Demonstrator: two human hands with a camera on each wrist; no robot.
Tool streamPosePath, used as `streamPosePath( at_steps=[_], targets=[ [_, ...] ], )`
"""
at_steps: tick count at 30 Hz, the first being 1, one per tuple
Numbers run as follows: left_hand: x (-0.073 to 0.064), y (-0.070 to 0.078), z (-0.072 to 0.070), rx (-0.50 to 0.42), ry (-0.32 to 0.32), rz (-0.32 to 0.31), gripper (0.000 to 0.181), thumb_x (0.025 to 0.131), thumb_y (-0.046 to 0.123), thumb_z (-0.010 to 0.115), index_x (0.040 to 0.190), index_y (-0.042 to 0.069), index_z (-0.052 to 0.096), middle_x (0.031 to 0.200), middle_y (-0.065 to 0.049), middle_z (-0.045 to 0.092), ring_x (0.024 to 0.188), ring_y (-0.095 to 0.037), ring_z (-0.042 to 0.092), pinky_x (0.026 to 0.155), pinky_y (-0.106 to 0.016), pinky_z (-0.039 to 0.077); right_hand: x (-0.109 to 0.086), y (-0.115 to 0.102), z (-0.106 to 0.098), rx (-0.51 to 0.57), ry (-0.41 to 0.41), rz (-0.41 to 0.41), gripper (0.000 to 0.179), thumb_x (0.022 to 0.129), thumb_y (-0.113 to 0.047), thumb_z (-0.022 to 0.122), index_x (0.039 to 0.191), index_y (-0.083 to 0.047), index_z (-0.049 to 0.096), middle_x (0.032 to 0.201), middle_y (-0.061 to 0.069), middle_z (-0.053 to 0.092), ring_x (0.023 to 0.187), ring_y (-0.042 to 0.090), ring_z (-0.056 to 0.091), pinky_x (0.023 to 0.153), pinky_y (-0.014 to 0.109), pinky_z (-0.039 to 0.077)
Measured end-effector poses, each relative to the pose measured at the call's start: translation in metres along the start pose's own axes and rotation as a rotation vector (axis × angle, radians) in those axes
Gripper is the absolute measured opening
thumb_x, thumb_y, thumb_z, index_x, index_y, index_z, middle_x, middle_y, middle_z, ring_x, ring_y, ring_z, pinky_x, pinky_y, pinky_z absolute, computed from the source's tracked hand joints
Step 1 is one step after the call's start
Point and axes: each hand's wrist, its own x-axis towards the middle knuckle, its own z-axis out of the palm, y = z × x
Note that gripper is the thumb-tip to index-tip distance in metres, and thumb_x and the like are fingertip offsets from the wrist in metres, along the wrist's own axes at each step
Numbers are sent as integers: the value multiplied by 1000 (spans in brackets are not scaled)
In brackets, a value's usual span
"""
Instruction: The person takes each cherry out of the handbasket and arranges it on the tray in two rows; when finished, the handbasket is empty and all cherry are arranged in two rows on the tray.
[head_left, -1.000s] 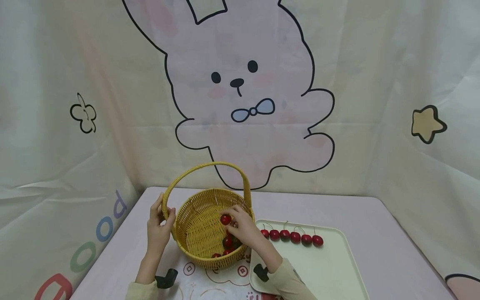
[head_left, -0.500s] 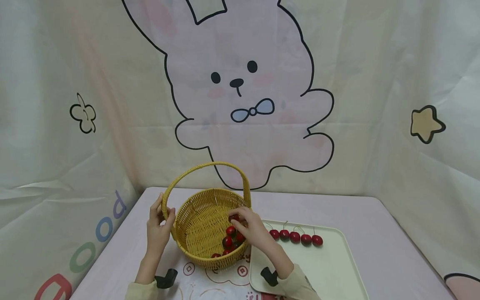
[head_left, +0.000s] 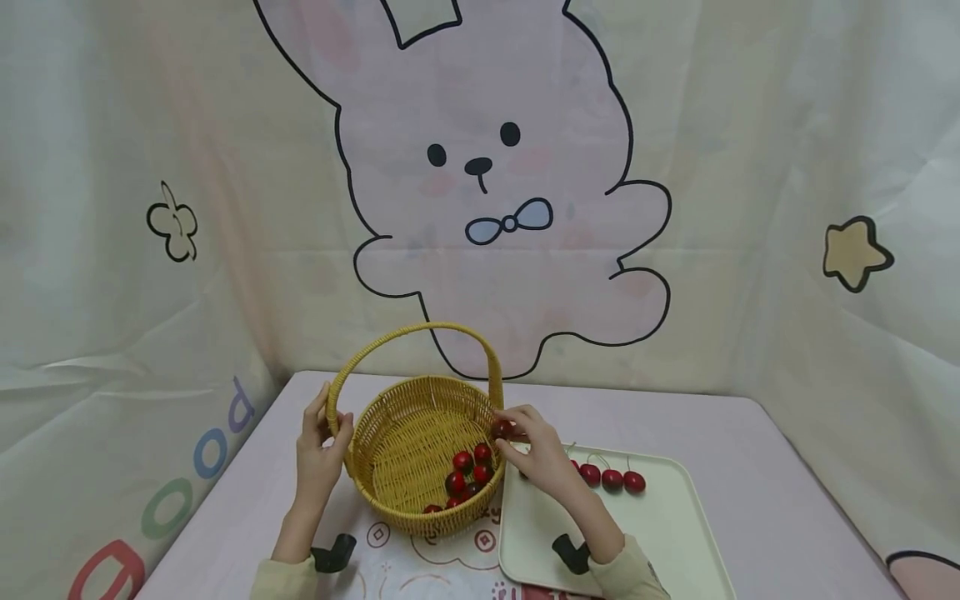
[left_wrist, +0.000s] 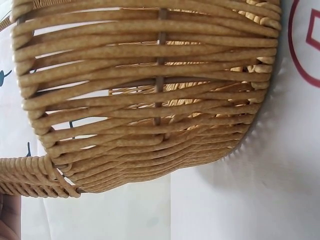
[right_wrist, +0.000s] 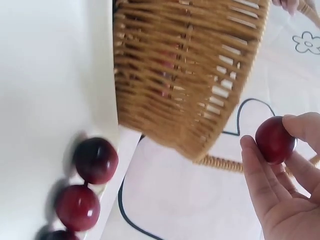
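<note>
My left hand (head_left: 318, 458) grips the left foot of the handle (head_left: 335, 400) of a yellow woven basket (head_left: 390, 504). Several dark red cherries (head_left: 462, 461) lie in the basket's right side. Between thumb and fingers, my right hand (head_left: 542, 454) pinches a red cherry (right_wrist: 276, 140) above the basket's right rim. To the right of the basket lies a pale tray (head_left: 637, 542), with a row of cherries (head_left: 612, 481) along its far side. My right hand hides part of that row. In the left wrist view, the basket's woven side fills most of the picture.
A pale table (head_left: 600, 408) carries everything, with a printed pattern (head_left: 420, 575) near its front. Behind it hangs a curtain (head_left: 712, 250) with a cartoon rabbit. The tray's left edge sits close against the basket.
My right hand has moved right with the cherry, from inside the basket to its right rim. More cherries inside the basket now show. The left hand stays on the handle.
</note>
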Motion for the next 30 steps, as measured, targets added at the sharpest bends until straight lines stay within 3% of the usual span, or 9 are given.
streamPosePath(
  at_steps=[10, 18, 30],
  targets=[
    [0, -2, 0, -18, -4, 9, 60, 81, -15, 58, 135, 2, 38, 79, -10, 55, 69, 1, 49, 64, -8, 42, -13, 16, -21, -41, 44, -14, 36, 78, -1, 71, 112, -10, 64, 104, 0, 56, 94, 17, 62, 78, 30, 53],
    [-1, -1, 0, -2, -5, -2, 57, 82, -13, 58, 134, 1, 38, 79, -12, 55, 68, 0, 49, 62, -11, 43, -27, 34, -41, -127, 62, -71, 39, 73, -2, 76, 109, -12, 66, 101, 0, 62, 86, 14, 60, 67, 29, 52],
    [0, -1, 0, -5, -5, 2, 58, 83, -12, 58, 135, 2, 38, 81, -17, 56, 70, 2, 49, 64, -9, 42, -50, 57, -66, -145, 85, -16, 37, 72, 3, 75, 106, -5, 64, 103, 8, 61, 86, 22, 63, 73, 34, 54]
  ],
)
